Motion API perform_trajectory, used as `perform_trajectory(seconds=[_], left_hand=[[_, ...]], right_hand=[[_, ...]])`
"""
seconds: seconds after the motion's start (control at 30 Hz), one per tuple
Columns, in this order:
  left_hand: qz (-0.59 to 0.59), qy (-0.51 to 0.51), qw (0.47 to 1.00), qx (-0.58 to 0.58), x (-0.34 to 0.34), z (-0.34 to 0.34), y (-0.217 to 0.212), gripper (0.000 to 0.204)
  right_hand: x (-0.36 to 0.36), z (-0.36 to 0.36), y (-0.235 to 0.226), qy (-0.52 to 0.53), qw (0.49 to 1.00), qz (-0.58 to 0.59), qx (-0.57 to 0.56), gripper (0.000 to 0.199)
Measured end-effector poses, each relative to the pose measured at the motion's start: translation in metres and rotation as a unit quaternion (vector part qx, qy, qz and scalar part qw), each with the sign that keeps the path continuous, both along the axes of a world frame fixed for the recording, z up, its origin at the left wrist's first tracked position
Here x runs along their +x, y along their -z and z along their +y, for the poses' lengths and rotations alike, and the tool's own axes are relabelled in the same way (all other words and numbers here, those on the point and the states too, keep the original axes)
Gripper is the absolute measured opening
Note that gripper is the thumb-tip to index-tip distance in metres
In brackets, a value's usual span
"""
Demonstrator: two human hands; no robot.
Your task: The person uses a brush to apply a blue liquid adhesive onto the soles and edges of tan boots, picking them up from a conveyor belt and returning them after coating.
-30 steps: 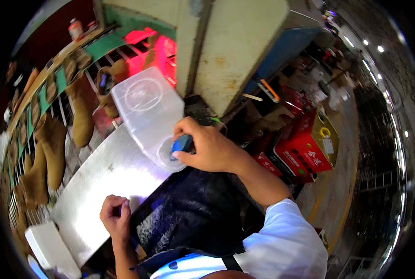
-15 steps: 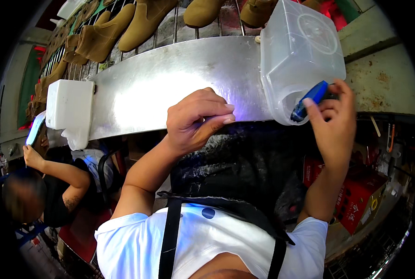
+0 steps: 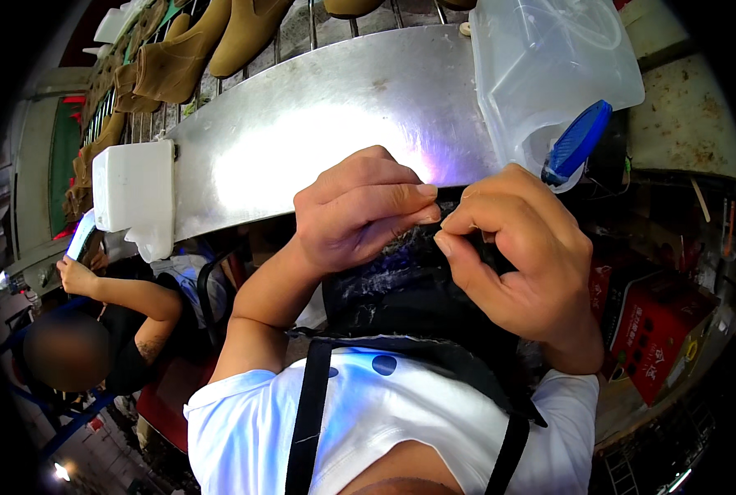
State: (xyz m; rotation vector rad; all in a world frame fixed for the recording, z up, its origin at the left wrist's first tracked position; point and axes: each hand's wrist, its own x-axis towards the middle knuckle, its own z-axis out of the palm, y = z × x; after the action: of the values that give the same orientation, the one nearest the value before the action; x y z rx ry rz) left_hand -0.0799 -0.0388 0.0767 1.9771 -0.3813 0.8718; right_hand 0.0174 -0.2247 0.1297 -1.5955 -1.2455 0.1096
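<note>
My left hand (image 3: 359, 206) is raised at the near edge of the metal bench, thumb and fingertips pinched together. Whatever lies in that pinch is too small to make out. Close beside it, my right hand (image 3: 520, 252) has its fingers curled and its thumb near the index finger. Anything held there cannot be made out either. Beyond the right hand, a blue-handled tool (image 3: 580, 140), perhaps a brush, leans upright in the opening of a translucent plastic container (image 3: 549, 70); its lower end is hidden. Both hands are apart from the container.
A shiny metal bench top (image 3: 318, 91) stretches across the front. Tan boots (image 3: 178, 66) stand on a rack behind it. At the left sits a white plastic container (image 3: 134, 190); beyond it a person (image 3: 129, 313) holds a phone (image 3: 81, 235). A red box (image 3: 660, 338) lies low at the right.
My right hand has let go of the blue-handled tool, leaving it in the container, and has come left and nearer, beside my left hand. The left hand stays pinched.
</note>
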Motion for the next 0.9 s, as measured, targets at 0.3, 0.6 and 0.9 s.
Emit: perform_trajectory(seconds=[0.3,0.6,0.9], left_hand=[[-0.023,0.001,0.992,0.125,-0.002,0.003,-0.010,0.030],[-0.056,0.033,0.956,0.287,-0.002,0.007,-0.020,0.034],[-0.051,0.089,0.971,0.215,0.007,0.008,-0.018,0.024]], right_hand=[[-0.001,0.000,0.006,0.016,1.000,-0.021,-0.013,0.026],[0.001,-0.004,0.009,0.005,0.998,-0.045,-0.046,0.025],[0.010,-0.009,0.016,-0.075,0.990,0.110,-0.048,0.017]])
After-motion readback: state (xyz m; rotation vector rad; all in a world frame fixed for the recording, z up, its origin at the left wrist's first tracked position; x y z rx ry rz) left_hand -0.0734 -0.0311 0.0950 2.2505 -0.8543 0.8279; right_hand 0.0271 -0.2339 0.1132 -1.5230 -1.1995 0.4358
